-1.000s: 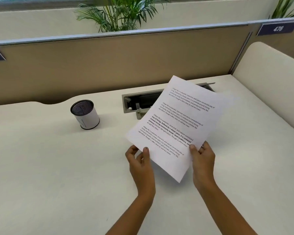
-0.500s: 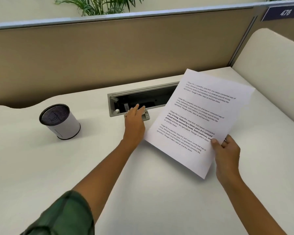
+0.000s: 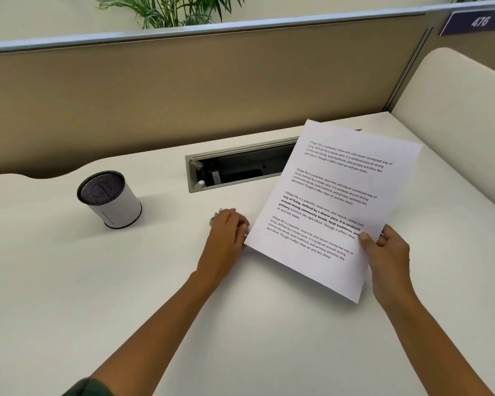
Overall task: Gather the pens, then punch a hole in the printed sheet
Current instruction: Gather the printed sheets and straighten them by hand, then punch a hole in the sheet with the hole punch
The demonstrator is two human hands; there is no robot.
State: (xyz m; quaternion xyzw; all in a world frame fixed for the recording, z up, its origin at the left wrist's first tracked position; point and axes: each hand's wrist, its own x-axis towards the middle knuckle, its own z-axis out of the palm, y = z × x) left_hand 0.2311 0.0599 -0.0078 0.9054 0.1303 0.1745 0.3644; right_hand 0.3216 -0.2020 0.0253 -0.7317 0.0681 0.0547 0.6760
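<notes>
Since the earlier frame the left hand (image 3: pixel 228 228) has drawn back from the lip of the cable tray (image 3: pixel 240 167) toward the person and now sits on open desktop, taking the hole punch (image 3: pixel 223 210) with it, while the printed sheet (image 3: pixel 326 201) has stayed aloft on the right. A white desk (image 3: pixel 126 295) fills most of the view, backed by a tan partition (image 3: pixel 183 95) with green plant leaves (image 3: pixel 169 10) above its rail and a dark number plate (image 3: pixel 479 22) at the upper right. Tilted with its top corner away from the person, the sheet overlaps the right end of the recessed tray, its near left edge just beside the left hand. Well to the left stands a white cylindrical pen cup (image 3: pixel 112 204) with a dark mesh inside; what it contains cannot be made out. The right hand (image 3: pixel 389 255) pinches the sheet's lower right edge, thumb on the printed face and fingers behind. With fingers curled downward, the left hand closes over the punch, which rests on the desk between the cup and the sheet; only slivers of silvery metal show past the knuckles.
</notes>
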